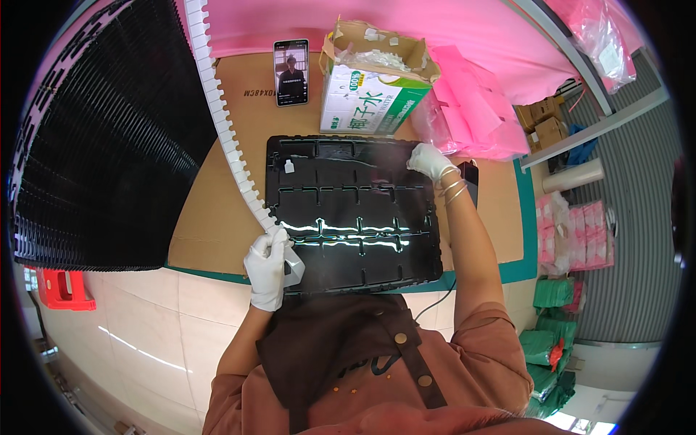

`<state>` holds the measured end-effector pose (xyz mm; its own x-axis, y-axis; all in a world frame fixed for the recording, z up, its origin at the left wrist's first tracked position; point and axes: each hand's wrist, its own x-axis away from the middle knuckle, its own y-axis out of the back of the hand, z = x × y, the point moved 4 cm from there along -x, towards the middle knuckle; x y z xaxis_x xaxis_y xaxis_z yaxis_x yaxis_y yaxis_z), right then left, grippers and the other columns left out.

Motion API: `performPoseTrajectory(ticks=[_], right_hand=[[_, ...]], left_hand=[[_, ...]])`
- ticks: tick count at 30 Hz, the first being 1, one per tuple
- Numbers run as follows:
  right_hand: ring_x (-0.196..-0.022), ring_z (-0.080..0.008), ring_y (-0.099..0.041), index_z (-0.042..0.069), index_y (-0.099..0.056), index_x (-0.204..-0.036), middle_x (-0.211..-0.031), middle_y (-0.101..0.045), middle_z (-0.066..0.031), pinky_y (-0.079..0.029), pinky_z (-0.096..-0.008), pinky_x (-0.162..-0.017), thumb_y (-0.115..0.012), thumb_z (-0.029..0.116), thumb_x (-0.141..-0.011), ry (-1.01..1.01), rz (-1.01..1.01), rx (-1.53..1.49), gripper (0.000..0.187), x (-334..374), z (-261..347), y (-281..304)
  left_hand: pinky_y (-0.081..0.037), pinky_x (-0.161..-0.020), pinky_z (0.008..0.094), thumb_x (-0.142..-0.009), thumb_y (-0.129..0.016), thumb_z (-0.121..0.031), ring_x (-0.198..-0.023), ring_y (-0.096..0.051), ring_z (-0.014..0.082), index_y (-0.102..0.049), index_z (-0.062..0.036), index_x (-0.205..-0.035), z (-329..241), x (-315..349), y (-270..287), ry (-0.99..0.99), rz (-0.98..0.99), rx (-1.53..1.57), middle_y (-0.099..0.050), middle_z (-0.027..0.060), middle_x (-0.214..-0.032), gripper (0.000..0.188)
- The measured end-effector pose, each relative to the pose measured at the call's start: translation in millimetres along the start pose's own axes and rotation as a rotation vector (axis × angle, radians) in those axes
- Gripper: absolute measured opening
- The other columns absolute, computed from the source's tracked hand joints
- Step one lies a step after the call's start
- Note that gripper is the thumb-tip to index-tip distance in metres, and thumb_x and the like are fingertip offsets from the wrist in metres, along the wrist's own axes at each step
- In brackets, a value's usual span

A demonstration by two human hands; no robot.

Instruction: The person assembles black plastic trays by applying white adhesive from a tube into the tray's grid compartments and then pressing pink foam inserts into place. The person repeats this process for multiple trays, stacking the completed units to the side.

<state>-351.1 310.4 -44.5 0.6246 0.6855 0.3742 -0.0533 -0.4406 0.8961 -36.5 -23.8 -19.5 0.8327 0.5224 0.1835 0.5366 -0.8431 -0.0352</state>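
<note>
Left hand (267, 268): fingers pinching the near end of the white notched strip (228, 138), black tray (333, 272) just right of them. Right hand (429, 161): fingers curled at the tray's far right corner, can't tell if gripping; small white piece (289, 167) lies in the tray, left of them.

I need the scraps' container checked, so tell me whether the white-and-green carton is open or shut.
Open: the carton has an uncovered top, and crumpled whitish material shows inside.
</note>
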Motion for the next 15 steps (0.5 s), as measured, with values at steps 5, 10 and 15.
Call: performPoseTrajectory(ticks=[5, 10, 15], right_hand=[[-0.08, -0.0293, -0.068, 0.014, -0.075, -0.091, -0.082, -0.072, -0.0051, -0.055, -0.0395, -0.07, -0.07, 0.015, -0.074, 0.194, -0.265, -0.013, 0.018, 11.4, -9.2, 9.4], [-0.073, -0.0181, -0.064, 0.007, -0.072, -0.096, -0.078, -0.067, -0.0062, -0.05, -0.0322, -0.065, -0.07, 0.009, -0.081, -0.421, -0.142, -0.768, 0.015, 22.2, -7.4, 37.4], [-0.073, -0.0189, -0.062, 0.004, -0.071, -0.092, -0.078, -0.064, -0.0102, -0.048, -0.0305, -0.065, -0.065, 0.011, -0.087, -0.483, -0.934, -0.986, 0.011, 55.4, 33.4, 176.1]], left_hand=[[-0.052, -0.067, 0.0248, -0.093, -0.066, -0.015, -0.074, -0.068, 0.0123, -0.067, 0.0046, -0.086, -0.6, -2.0, -2.3, -0.022, -0.004, -0.006, -0.07, 0.01, -0.078, 0.021], [-0.052, -0.067, 0.0248, -0.093, -0.067, -0.015, -0.075, -0.069, 0.0124, -0.067, 0.0044, -0.085, 1.5, -1.0, -0.3, 0.007, 0.008, -0.026, -0.07, 0.0098, -0.078, 0.021], [-0.052, -0.067, 0.0247, -0.093, -0.067, -0.016, -0.075, -0.069, 0.0124, -0.067, 0.0045, -0.086, 6.0, -0.5, -0.6, -0.015, -0.001, 0.005, -0.07, 0.0089, -0.08, 0.022]])
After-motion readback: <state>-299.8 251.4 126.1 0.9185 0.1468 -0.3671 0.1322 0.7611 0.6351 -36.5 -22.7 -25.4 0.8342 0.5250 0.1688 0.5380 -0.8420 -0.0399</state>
